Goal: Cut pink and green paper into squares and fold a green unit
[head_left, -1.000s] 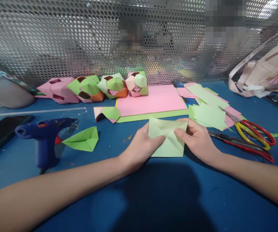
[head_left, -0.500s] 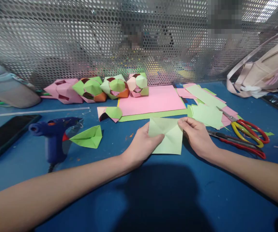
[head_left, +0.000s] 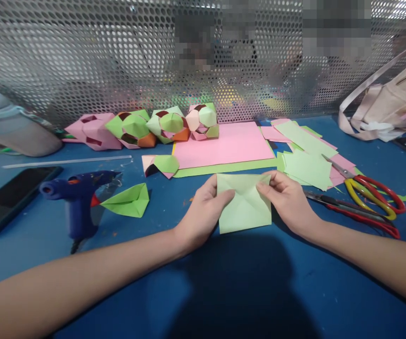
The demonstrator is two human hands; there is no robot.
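Note:
A pale green square of paper [head_left: 246,212], marked with diagonal creases, is held between my two hands above the blue table [head_left: 146,301]. My left hand [head_left: 206,209] grips its left edge, thumb on the front and the fingers hidden behind. At the upper right corner, my right hand [head_left: 286,195] pinches the paper between thumb and fingers, and that corner bends slightly. Left of my hands lies a folded bright green paper piece [head_left: 129,201]. Behind it sits a curved pink and green paper piece [head_left: 162,165].
A blue glue gun [head_left: 79,205] stands beside a phone [head_left: 14,200] at left. Folded paper shapes [head_left: 134,128] line the back near pink sheets [head_left: 226,147]. Right are pale green paper pieces [head_left: 307,168], scissors [head_left: 372,195], a cutter [head_left: 354,214] and a bag [head_left: 393,101]. Perforated metal [head_left: 118,56] rises behind.
My right thumb has shifted down and inward over the paper's upper right corner. The paper's lower edge has swung slightly down and right. The view has shifted a little.

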